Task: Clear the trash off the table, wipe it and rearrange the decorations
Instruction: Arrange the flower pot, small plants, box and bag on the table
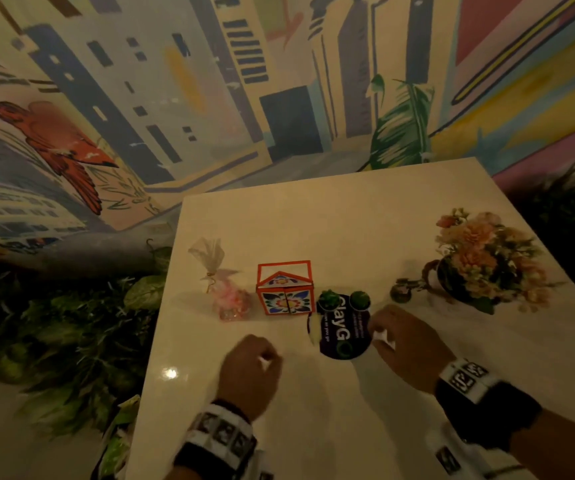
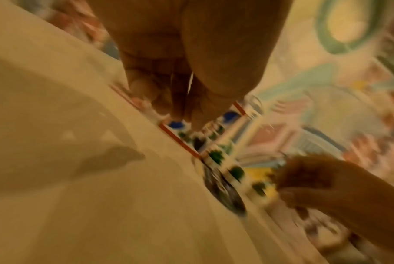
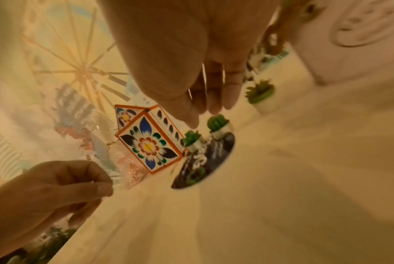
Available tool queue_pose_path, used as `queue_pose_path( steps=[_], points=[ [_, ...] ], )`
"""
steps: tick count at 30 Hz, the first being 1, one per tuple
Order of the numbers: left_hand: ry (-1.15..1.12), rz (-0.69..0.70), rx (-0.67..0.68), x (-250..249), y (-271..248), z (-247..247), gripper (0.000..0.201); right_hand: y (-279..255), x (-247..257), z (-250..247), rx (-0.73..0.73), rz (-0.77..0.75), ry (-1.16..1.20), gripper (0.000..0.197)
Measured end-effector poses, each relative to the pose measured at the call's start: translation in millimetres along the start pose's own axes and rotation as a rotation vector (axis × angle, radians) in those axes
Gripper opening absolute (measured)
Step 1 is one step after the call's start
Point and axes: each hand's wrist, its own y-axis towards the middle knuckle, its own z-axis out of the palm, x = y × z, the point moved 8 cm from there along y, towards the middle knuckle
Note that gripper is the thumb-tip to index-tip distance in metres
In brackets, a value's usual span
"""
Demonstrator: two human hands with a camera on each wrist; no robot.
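Note:
On the cream table [image 1: 400,209] my left hand [image 1: 261,356] hovers near the front with its fingers curled, pinching a small white paper scrap [image 1: 266,362]. The left wrist view shows that scrap [image 2: 190,83] as a thin sliver between thumb and fingers. My right hand [image 1: 381,327] pinches another white scrap [image 1: 383,337] at the right rim of a round dark sticker [image 1: 339,337]. Thin white slivers [image 3: 203,76] show between the right fingers. Two small cactus pots [image 1: 329,300] [image 1: 360,299] stand on the sticker's far edge.
A floral box with an orange frame [image 1: 284,292] and a pink candy bag [image 1: 225,296] stand left of the sticker. A flower bouquet in a dark vase [image 1: 480,261] and a small dark ornament [image 1: 402,289] are at the right. Green foliage [image 1: 71,323] borders the table's left.

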Motion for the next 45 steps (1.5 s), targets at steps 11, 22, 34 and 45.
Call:
queue_pose_path(
  steps=[11, 22, 34, 45],
  points=[
    [0.059, -0.040, 0.319, -90.0, 22.8, 86.6, 0.033, 11.7, 6.5, 24.1, 0.149, -0.126, -0.153, 0.045],
    [0.351, 0.085, 0.339, -117.9, 54.2, 90.6, 0.070, 69.7, 1.7, 16.4, 0.176, 0.002, -0.270, 0.044],
    [0.345, 0.057, 0.366, -124.8, 77.1, 99.1, 0.040, 80.4, -6.6, 16.8, 0.225, 0.007, -0.336, 0.028],
    [0.116, 0.073, 0.155, -129.9, 46.8, 89.4, 0.036, -18.2, -35.4, 12.2, 0.013, -0.012, -0.001, 0.034]
  ],
)
